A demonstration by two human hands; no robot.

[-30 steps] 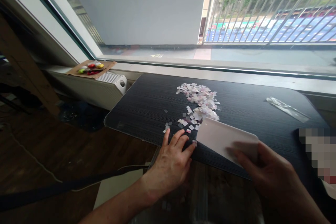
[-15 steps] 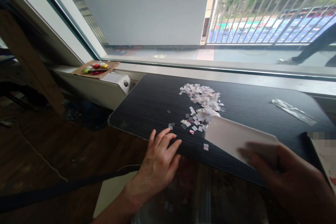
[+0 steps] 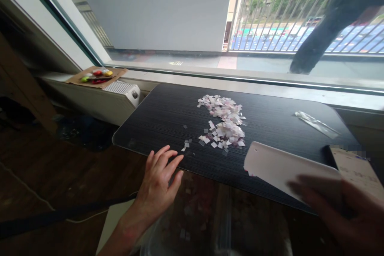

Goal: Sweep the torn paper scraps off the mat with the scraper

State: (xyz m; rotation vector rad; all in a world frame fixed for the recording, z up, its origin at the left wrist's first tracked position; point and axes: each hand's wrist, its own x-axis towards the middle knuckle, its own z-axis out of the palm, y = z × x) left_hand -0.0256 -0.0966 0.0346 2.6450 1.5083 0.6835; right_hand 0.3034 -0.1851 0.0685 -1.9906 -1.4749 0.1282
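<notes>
Right hand point(image 3: 342, 214) has its grip closed round the pale panel point(image 3: 288, 168). Left hand point(image 3: 162, 178) empty, fingers loosely spread near stray chips point(image 3: 187, 144). Chip heap point(image 3: 229, 128) on the worktop point(image 3: 162, 108), clear of the panel — low, flat edge and short strokes should limit scatter.

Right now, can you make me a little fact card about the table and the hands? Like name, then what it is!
Left hand: open, fingertips near a few loose bits; touching or not, I can't tell
Right hand: gripping one end of a pale board
Pile: small pale paper bits, apart from the board
Table: dark, by a window
Also on table: clear wrapper, right of the pile
Outside: a person's leg
</notes>
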